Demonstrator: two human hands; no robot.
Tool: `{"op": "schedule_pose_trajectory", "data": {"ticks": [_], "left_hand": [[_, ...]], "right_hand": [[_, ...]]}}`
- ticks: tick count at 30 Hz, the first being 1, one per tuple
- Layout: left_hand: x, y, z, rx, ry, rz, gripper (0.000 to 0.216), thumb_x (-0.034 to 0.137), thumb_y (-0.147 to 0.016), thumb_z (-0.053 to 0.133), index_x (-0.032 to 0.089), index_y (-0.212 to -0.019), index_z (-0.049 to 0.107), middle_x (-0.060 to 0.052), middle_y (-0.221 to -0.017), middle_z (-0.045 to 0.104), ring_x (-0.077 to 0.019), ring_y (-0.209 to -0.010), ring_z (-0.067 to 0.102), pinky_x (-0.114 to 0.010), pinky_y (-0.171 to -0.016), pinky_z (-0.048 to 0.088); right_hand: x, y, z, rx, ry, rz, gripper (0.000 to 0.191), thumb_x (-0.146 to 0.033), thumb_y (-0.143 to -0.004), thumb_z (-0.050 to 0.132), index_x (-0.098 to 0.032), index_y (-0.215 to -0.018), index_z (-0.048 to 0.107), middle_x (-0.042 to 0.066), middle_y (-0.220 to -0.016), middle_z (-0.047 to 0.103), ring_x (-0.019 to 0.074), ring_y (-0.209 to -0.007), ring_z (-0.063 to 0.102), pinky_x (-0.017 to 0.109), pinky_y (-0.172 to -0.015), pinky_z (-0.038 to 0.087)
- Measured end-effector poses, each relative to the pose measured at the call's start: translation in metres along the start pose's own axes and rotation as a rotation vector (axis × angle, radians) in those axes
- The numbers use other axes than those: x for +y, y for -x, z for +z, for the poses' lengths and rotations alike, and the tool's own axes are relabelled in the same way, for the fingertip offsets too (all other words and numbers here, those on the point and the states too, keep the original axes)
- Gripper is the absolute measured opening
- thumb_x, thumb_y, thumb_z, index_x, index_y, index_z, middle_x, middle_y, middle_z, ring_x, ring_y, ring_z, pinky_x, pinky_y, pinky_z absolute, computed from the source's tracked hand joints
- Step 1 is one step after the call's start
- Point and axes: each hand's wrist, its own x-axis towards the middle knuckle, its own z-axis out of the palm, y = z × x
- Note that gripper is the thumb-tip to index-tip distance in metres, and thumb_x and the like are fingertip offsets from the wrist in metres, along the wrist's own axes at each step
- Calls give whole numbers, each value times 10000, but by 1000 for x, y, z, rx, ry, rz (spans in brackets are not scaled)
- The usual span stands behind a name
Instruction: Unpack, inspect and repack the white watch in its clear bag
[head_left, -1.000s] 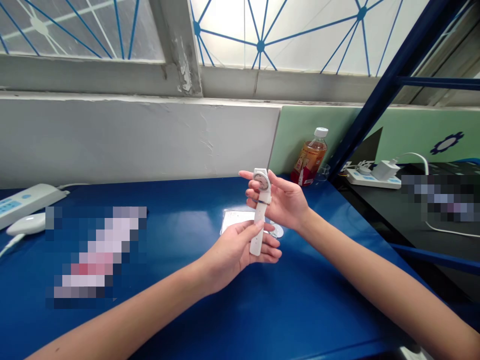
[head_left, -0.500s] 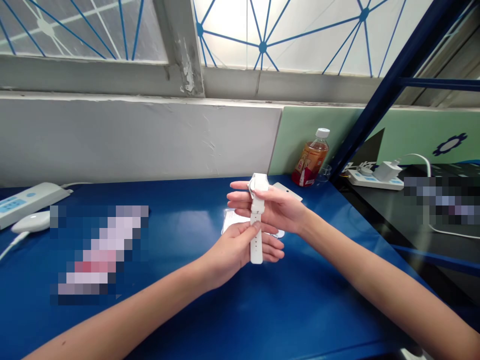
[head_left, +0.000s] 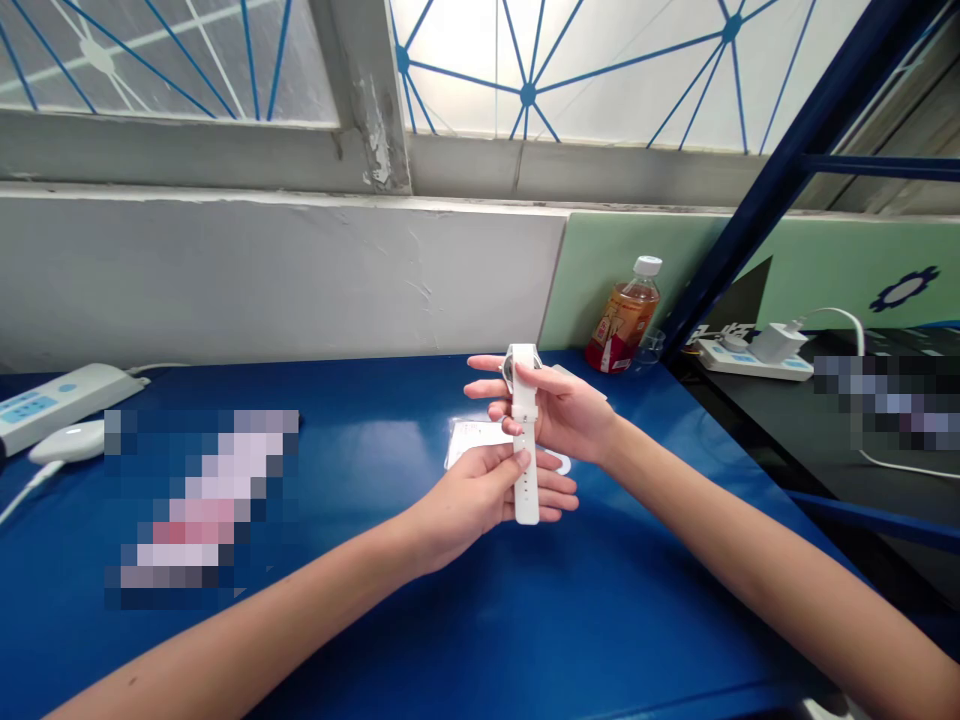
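Observation:
A white wristwatch (head_left: pixel 526 400) hangs between my hands above the desk, its strap running up and down and dotted with small holes at the lower end. My left hand (head_left: pixel 499 480) pinches that lower end, thumb on top and fingers behind. Higher up, my right hand (head_left: pixel 566 408) grips the watch near its case, the thumb across the white strap and the other fingers behind it. The round case shows only in part behind the strap. On the desk behind my hands lies a white packet (head_left: pixel 474 436), partly covered by them.
A blue desk (head_left: pixel 360 640) fills the foreground. At its back right stands a drink bottle (head_left: pixel 624 315) beside a small clear cup (head_left: pixel 649 348). To the left lie a power strip (head_left: pixel 71 400), a white cable and a blurred-out object (head_left: pixel 199 500). A blue metal post (head_left: pixel 750 210) slants up at the right.
The watch has shifted slightly right and turned, so part of the round case now shows beside the strap. Both hands moved with it, and the right fingers have curled a little.

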Motion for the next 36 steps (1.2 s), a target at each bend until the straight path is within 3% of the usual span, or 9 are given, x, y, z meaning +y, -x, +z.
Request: {"op": "schedule_pose_trajectory", "data": {"ticks": [5,9,21,27,33,36], "left_hand": [[2,0,-1,4,-22,10,400,416,-895,661,46,-1048,666,-230,-1034,715,-342,-992,698,-476,-913,504],[3,0,-2,1,-25,12,397,421,-895,658,50,-1036,672,-231,-1042,714,-342,-992,699,-478,-913,505],[2,-3,-4,14,-2,11,346,376,-920,627,48,-1025,661,-214,-996,727,-293,-904,721,-432,-873,528],[1,-3,-7,24,10,-5,330,368,-926,600,59,-1025,660,-199,-960,730,-284,-872,719,-429,-858,520],[11,1,-9,-146,154,32,394,293,-846,529,39,-1126,641,-213,-1047,716,-305,-922,701,-427,-869,500],[9,0,-10,-61,90,56,323,258,-863,595,64,-1117,647,-189,-1025,725,-284,-908,706,-412,-872,505]], "right_hand": [[-1,0,3,-4,-3,-4,497,-397,-1026,235,-135,-1257,589,119,-1183,699,200,-1102,643,341,-953,484],[-1,1,3,20,19,-4,522,-449,-1007,256,-142,-1272,584,126,-1206,693,221,-1180,609,403,-1068,390],[-3,2,3,7,12,8,552,-481,-1004,218,-167,-1251,599,101,-1131,716,209,-1009,673,420,-1010,432],[0,0,-2,8,39,-19,420,-350,-1005,312,-171,-1237,612,89,-1111,711,188,-976,665,371,-937,478],[2,-4,-9,84,36,-87,398,-320,-1024,324,-141,-1193,635,95,-1100,713,171,-980,657,312,-868,512],[4,-4,-9,121,44,-100,368,-311,-1026,333,-168,-1233,602,88,-1104,729,183,-1027,671,339,-918,506]]}}
